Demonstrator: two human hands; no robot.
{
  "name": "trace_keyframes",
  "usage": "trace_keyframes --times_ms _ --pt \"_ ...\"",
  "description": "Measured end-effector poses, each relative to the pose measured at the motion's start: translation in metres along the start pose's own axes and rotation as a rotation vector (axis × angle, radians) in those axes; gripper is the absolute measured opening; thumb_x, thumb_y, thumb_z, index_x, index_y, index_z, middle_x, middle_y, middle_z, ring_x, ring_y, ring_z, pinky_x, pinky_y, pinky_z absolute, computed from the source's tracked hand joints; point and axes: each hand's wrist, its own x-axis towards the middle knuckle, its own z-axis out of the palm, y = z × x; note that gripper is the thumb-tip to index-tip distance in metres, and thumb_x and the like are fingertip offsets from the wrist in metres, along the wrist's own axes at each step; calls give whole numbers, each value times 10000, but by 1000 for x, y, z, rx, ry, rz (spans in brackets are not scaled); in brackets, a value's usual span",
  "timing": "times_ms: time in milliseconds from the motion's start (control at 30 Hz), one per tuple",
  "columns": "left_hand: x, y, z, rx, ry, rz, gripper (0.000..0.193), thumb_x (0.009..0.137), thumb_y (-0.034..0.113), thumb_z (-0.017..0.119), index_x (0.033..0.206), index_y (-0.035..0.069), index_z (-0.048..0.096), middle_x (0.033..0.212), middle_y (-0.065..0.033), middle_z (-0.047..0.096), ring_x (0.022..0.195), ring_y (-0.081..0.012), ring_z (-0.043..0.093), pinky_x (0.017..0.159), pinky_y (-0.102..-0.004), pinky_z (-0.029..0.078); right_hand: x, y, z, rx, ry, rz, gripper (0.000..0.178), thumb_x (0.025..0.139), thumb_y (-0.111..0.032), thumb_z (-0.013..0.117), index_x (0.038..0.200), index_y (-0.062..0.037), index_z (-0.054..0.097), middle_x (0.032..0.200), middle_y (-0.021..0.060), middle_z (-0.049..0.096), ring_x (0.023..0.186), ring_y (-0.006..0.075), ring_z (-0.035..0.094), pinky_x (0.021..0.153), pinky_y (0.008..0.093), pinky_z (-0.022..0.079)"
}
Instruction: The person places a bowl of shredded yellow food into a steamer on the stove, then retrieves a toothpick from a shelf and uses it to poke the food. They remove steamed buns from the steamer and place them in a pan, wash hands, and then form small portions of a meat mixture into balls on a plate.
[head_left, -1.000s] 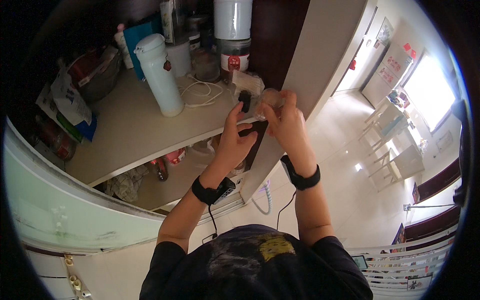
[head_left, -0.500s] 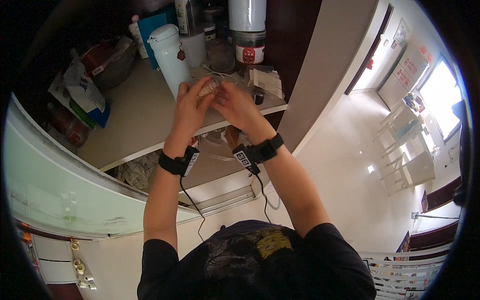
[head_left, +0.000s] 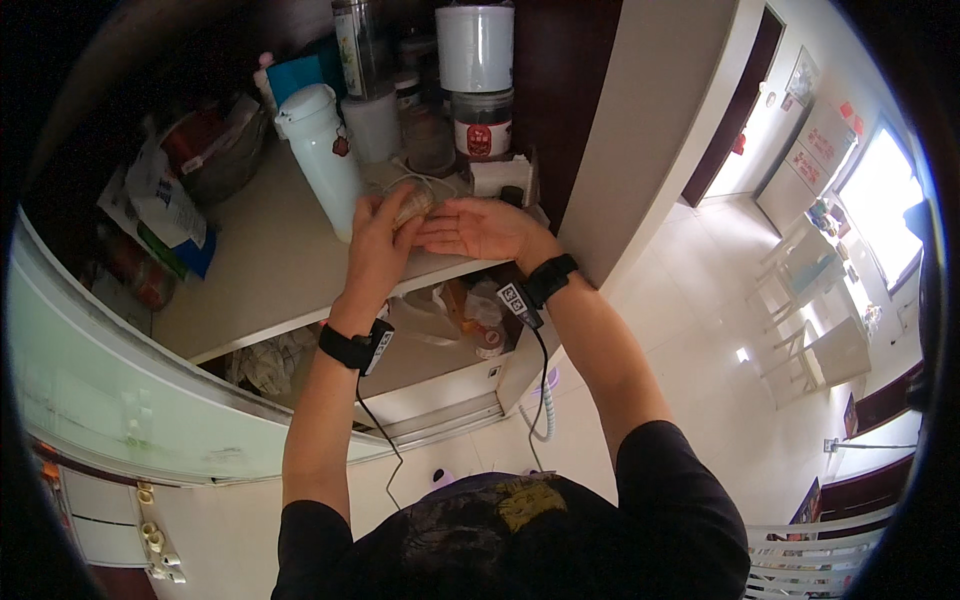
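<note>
A pale cabinet shelf (head_left: 245, 265) spans the upper left and centre of the frame. On it, left of centre, a tall pale-blue flask (head_left: 320, 150) stands upright, and toward the upper centre a white canister (head_left: 475, 50) sits on a red-labelled jar (head_left: 482, 130). At the centre, the left hand (head_left: 380, 245) has its grip pinched on a small clear container, thumb against fingers. Just beside it, the right hand (head_left: 485, 230) lies palm up, its grip spread flat with nothing visible in it; whether its fingertips touch the left thumb, I cannot tell. Beyond the right wrist is a box of pale sticks (head_left: 500, 178). Smallest is the clear container (head_left: 412, 203), above the shelf near the flask, its contents too blurred to name. A loose pinch could drop it over the shelf's front edge; a leftward knock could tip the flask.
</note>
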Motion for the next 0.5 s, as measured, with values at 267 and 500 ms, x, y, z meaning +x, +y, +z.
trace_keyframes --times_ms 267,500 --pt "-2 5 4 -5 92 29 389 840 101 645 1219 143 569 1001 -176 482 887 -322 547 737 -367 491 -7 -11 -2 -220 0 138 449 990 -297 415 1225 81 481 1167 273 568 1104 325 576 895 333 514" --pt "0 1 7 -83 86 2 378 858 130 638 1228 146 558 1019 -179 477 889 -322 550 741 -373 489 -16 -14 -7 -327 -164 183 445 991 -322 403 1202 49 531 1087 225 627 959 239 655 646 209 553"
